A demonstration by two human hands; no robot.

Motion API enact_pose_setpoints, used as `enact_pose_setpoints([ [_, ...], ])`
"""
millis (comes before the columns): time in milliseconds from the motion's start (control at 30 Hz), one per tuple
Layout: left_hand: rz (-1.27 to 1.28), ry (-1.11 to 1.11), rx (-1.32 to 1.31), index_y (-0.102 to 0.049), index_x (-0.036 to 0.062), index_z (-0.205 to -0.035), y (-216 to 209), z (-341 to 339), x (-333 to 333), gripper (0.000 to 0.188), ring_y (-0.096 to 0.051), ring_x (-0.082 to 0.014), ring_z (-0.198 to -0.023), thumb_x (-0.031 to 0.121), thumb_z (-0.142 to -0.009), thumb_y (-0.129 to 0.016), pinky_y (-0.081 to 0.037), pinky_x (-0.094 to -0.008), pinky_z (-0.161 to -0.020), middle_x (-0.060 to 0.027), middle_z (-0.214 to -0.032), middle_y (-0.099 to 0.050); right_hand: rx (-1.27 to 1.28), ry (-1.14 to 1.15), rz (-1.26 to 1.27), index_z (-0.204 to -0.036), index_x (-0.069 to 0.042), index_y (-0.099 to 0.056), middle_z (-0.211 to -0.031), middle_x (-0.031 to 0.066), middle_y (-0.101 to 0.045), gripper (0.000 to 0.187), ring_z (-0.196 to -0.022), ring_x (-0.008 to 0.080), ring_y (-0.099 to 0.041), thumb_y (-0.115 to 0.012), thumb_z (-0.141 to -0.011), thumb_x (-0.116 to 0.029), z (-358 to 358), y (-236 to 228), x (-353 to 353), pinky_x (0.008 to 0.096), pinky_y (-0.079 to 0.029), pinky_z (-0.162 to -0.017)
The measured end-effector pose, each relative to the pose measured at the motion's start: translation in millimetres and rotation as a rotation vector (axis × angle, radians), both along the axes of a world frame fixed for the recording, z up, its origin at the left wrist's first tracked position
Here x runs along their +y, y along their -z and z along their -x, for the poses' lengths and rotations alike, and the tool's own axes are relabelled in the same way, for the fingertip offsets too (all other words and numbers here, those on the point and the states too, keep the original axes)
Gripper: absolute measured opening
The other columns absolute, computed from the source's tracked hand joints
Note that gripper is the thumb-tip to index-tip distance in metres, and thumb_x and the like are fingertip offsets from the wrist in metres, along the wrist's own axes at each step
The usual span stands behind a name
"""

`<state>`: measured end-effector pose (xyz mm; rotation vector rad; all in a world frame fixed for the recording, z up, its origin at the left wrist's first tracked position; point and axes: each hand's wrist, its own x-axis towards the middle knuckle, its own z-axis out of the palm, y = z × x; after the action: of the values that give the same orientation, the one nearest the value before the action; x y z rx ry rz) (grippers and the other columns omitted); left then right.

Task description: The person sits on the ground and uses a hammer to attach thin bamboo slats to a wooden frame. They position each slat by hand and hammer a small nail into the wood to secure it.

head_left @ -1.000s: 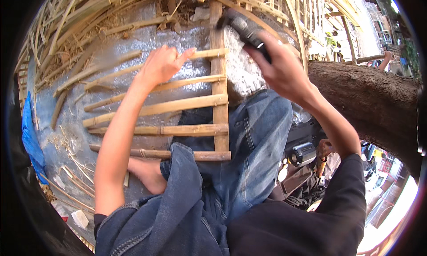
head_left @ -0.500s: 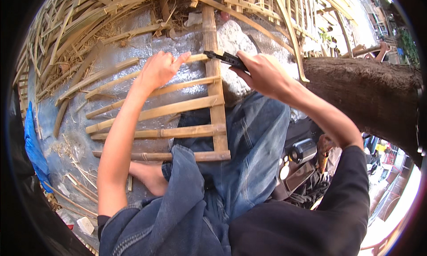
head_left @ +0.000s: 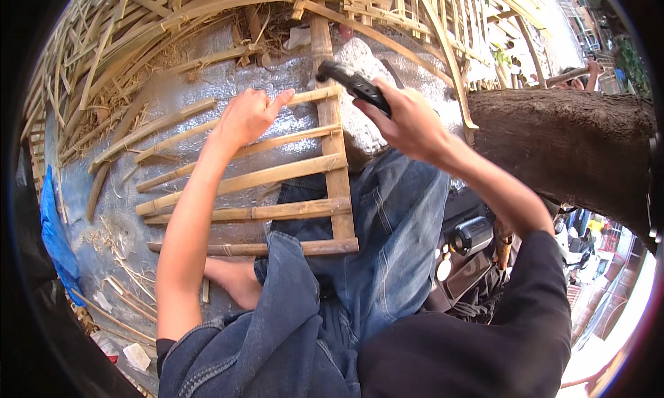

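My left hand is closed round a bamboo slat, its thumb stretched along the top toward the slat's right end. That end lies across an upright bamboo strip. In my right hand is a black hammer-like tool, gripped by its handle. Its blurred head is raised just above the slat's end, apart from it. Below, several more slats cross the same strip in a ladder-like row, the lowest over my lap. A pale stone block sits beside the strip, under the tool.
Woven bamboo lattice and loose strips fill the far side. A thick log lies at the right. Near my right knee is a dark cylindrical device among bags. Blue plastic sheeting hangs at the left; another person's arm shows far right.
The tool's head has lifted off the slat's end, rising and tilting with my right hand. My left hand has shifted slightly and keeps its hold on the slat.
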<state>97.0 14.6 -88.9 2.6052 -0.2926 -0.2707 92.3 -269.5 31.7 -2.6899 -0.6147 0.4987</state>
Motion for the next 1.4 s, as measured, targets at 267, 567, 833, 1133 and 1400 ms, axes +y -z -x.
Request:
enact_pose_setpoints([
  [267, 0.056, 0.032, -0.113, -0.066, -0.0065, -0.068, 2.5, -14.0, -1.5, 0.072, -0.061, -0.05, -0.078, 0.055, -0.099, -0.045, -0.051, -0.0532, -0.074, -0.0322, -0.074, -0.061, -0.211, 0.038, -0.445, -0.098, 0.002, -0.054, -0.071, 0.0244, -0.062, 0.032, -0.061, 0.0391, -0.062, -0.057, -0.1, -0.03, 21.2, 3.3, -5.2, 0.0492, -0.046, -0.058],
  [567, 0.017, -0.06, 0.091, -0.063, -0.0067, -0.063, -6.5, -1.3, -1.2, 0.074, -0.059, -0.0504, -0.07, 0.055, -0.1, -0.046, -0.049, -0.0532, -0.068, -0.0312, -0.066, -0.057, -0.202, 0.015, -0.2, -0.099, 0.002, -0.054, -0.068, 0.0198, -0.062, 0.029, -0.052, 0.0354, -0.057, -0.056, -0.101, -0.028, 22.0, 24.1, -1.2, 0.0453, -0.045, -0.05],
  [833, 0.004, 0.006, -0.046, -0.063, -0.0041, -0.068, -8.1, -9.2, 1.1, 0.07, -0.059, -0.0485, -0.073, 0.055, -0.1, -0.044, -0.048, -0.0525, -0.071, -0.0296, -0.068, -0.059, 0.029, 0.187, -0.154, -0.098, 0.005, -0.062, -0.083, 0.026, -0.067, 0.039, -0.082, 0.0436, -0.066, -0.056, -0.099, -0.034, 21.0, -38.2, 17.4, 0.0489, -0.052, -0.075],
  [1133, -0.079, 0.179, 0.071, -0.058, -0.0022, -0.09, -54.2, -6.2, -11.3, 0.028, -0.035, -0.0178, -0.06, 0.023, -0.091, -0.07, -0.036, -0.0369, -0.057, -0.0123, -0.062, -0.045, 0.351, 0.79, -1.073, -0.091, -0.007, -0.055, -0.059, -0.0049, -0.042, 0.037, -0.043, 0.0022, -0.036, -0.056, -0.101, -0.043, 72.9, 0.2, -16.1, 0.0218, -0.032, -0.04],
  [1400, -0.142, 0.079, 0.061, -0.064, -0.0002, -0.088, -68.6, 9.9, -12.8, 0.022, -0.062, -0.0394, -0.071, 0.021, -0.088, -0.068, -0.047, -0.0428, -0.065, -0.023, -0.075, -0.063, 0.586, 0.854, -1.266, -0.094, -0.007, -0.053, -0.057, -0.0044, -0.042, 0.037, -0.042, 0.0038, -0.038, -0.057, -0.101, -0.043, 92.3, 30.6, -57.6, 0.0226, -0.034, -0.039],
])
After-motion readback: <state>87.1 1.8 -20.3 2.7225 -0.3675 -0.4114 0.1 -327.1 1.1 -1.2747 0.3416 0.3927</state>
